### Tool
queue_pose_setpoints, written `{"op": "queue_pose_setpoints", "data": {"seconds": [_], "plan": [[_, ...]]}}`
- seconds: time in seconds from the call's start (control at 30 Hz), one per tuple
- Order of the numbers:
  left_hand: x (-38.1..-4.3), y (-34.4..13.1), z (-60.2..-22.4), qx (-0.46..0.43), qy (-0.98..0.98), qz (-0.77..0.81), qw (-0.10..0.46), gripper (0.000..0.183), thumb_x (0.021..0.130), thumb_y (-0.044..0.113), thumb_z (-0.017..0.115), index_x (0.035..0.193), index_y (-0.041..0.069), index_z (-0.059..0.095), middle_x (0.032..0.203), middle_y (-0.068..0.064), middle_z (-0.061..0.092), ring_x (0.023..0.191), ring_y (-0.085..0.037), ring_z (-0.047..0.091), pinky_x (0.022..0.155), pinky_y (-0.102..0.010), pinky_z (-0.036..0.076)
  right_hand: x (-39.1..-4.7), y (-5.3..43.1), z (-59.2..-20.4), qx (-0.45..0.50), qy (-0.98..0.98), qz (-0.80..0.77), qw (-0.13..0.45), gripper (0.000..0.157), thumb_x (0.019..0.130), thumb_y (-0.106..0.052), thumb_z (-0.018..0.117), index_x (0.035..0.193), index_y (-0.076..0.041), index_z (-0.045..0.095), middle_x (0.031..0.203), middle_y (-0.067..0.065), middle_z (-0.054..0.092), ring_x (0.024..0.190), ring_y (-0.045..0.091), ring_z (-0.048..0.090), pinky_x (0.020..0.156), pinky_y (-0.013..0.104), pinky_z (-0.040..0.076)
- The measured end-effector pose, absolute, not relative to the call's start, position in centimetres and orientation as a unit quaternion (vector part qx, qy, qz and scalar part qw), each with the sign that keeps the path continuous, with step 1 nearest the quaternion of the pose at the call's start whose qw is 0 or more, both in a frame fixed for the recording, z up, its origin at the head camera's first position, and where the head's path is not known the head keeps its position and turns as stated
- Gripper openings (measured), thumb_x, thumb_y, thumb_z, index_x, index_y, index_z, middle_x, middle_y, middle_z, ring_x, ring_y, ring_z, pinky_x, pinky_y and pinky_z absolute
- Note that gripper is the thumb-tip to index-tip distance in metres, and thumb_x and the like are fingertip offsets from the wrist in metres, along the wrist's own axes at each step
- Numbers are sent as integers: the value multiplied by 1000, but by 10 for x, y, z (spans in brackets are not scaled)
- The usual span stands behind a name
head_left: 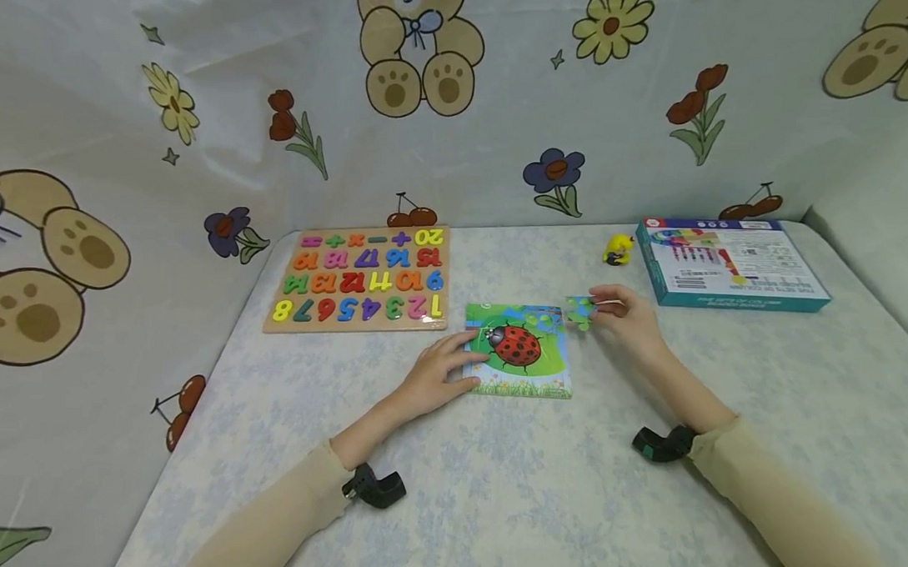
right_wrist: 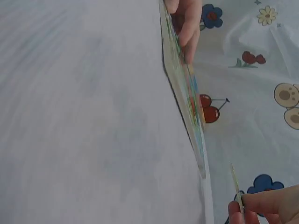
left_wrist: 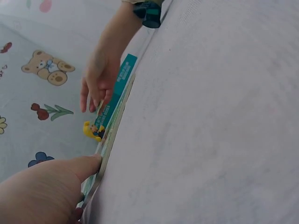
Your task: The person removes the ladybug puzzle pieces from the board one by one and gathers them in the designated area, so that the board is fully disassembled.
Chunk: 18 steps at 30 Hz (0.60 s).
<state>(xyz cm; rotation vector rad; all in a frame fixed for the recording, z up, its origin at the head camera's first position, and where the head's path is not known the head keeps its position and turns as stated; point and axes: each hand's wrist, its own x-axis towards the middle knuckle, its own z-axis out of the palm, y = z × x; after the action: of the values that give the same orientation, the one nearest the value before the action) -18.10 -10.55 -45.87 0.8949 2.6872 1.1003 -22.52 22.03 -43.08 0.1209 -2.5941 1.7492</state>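
Head view, right of centre: the fingers of the right hand [head_left: 629, 318] pinch a small blue-and-green puzzle piece [head_left: 579, 311], leaving its near part jutting free of the grip. The right wrist view shows this piece edge-on at lower right, thin and tipped up between thumb and fingers. The left hand [head_left: 442, 371] has its fingers spread, lying over the left edge of a square ladybug puzzle [head_left: 518, 347] at the centre of the head frame, apparently to steady it. The piece is held just beyond that puzzle's upper right corner. Whether a gap waits there is too small to tell.

By my reading, the step in hand is fitting or lifting out a piece; these pictures alone do not settle which. If fitting, the next move calls for bringing the piece left over the upper part of the picture, turning its outline to match and pressing it flat, while the left hand keeps the puzzle from sliding.

Farther out, a yellow figure [head_left: 618, 250] stands above the right hand, a teal-edged box [head_left: 732, 264] lies at upper right, and a number board [head_left: 321, 328] lies left of centre, all on the pale patterned surface [head_left: 537, 487].
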Motion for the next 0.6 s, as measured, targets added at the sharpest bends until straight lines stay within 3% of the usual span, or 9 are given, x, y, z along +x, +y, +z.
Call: {"op": "queue_pose_setpoints", "data": {"seconds": [0.1, 0.33, 0.6], "plan": [[-181, -106, -460, 294, 885, 358, 51, 38, 92, 28, 63, 129, 18, 61, 154, -6, 33, 145, -29, 26, 112, -60, 23, -216, 246, -429, 16, -846, 533, 5, 38, 93, -2, 56, 129, 8, 49, 122, 16, 54, 90, -9, 53, 75, 4, 47], [-183, -108, -465, 289, 889, 351, 51, 38, 91, 30, 64, 128, 20, 61, 155, -3, 33, 145, -28, 26, 113, -59, 22, -202, 297, -431, -56, -885, 462, -6, 40, 96, -11, 53, 134, 1, 47, 124, 14, 50, 85, -13, 47, 70, 2, 45], [-184, -108, -466, 288, 890, 351, 50, 38, 91, 30, 64, 128, 20, 61, 155, -3, 33, 145, -27, 26, 114, -58, 22, -200, 330, -440, -97, -898, 429, 14, 40, 95, -6, 52, 133, 5, 47, 110, 4, 55, 82, -13, 44, 67, 2, 43]]}}
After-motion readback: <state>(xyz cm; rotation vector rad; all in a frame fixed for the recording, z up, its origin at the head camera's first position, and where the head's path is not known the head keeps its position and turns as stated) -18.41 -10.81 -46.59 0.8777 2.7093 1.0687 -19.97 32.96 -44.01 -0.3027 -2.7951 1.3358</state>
